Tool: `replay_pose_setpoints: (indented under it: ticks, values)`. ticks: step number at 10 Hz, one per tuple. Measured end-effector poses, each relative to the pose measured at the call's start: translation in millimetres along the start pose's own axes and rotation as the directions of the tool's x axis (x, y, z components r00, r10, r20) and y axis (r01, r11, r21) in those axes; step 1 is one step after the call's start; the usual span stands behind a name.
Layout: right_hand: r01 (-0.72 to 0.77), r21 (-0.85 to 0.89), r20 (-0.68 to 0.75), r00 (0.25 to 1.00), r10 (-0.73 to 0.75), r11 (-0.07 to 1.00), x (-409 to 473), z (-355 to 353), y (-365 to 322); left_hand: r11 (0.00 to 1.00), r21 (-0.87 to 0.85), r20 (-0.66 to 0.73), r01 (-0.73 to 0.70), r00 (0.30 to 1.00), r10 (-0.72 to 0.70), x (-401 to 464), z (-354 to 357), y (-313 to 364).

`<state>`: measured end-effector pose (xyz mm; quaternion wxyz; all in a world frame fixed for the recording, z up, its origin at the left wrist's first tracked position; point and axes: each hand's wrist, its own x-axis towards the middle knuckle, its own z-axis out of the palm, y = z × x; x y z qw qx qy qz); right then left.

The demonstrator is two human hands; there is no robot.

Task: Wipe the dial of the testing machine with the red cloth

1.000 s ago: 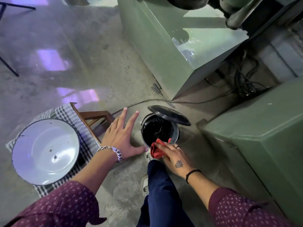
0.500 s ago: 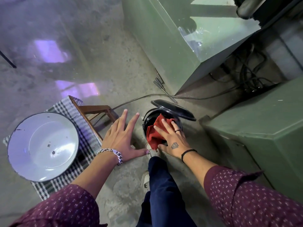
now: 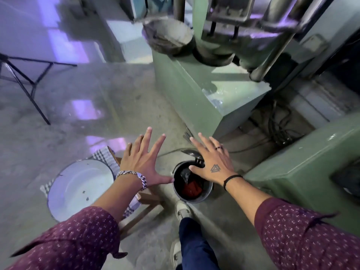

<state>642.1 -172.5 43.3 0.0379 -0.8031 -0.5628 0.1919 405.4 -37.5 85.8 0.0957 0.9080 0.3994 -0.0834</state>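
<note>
The red cloth (image 3: 191,189) lies crumpled at the bottom of a small black pedal bin (image 3: 206,195) on the floor, its lid (image 3: 190,152) tipped up behind. My right hand (image 3: 211,159) hovers flat above the bin with fingers spread, holding nothing. My left hand (image 3: 145,161) is spread open to the left of the bin, thumb tip near its rim. The green testing machine (image 3: 194,90) rises behind the bin; no dial shows in this view.
A white enamel basin (image 3: 78,190) sits on a checked cloth (image 3: 106,155) over a wooden stool (image 3: 145,207) at the left. A second green cabinet (image 3: 303,172) stands at the right, with cables (image 3: 278,129) between the machines. My foot (image 3: 182,210) is at the bin's base. A black metal stand (image 3: 25,82) is far left.
My right hand let go of the red cloth, which dropped into the bin, and rose with fingers spread. The view tilted up, showing more of the machine.
</note>
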Motion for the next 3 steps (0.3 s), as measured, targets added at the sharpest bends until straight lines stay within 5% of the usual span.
replay_pose_setpoints:
  ticks: [3]
  values:
    - [0.058, -0.069, -0.382, 0.920, -0.080, 0.996, -27.8, -177.1, -40.0, 0.995, 0.089, -0.321, -0.039, 0.945, 0.066, -24.5, -166.3, 23.8]
